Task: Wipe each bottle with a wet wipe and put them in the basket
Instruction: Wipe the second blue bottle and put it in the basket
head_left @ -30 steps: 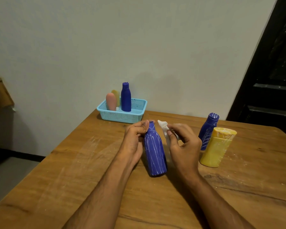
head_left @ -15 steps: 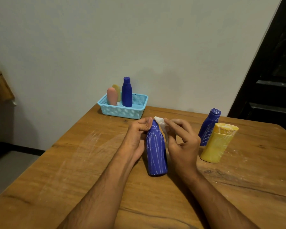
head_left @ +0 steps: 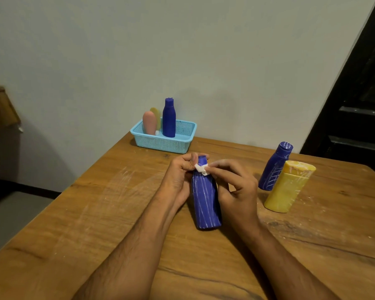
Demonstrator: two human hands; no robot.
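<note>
A blue bottle streaked with white lines stands on the wooden table in front of me. My left hand grips its neck from the left. My right hand pinches a small white wet wipe and presses it against the bottle's shoulder. A second streaked blue bottle and a smeared yellow bottle stand to the right. At the table's far edge sits the light blue basket, holding a clean blue bottle, a pink bottle and a pale yellow one.
A plain wall rises behind the table. A dark door frame fills the right side. A wooden piece of furniture shows at the left edge. White smears mark the tabletop to the left of my hands.
My right hand has brought the wipe from beside the bottle's top onto its shoulder. The left hand keeps its grip on the neck.
</note>
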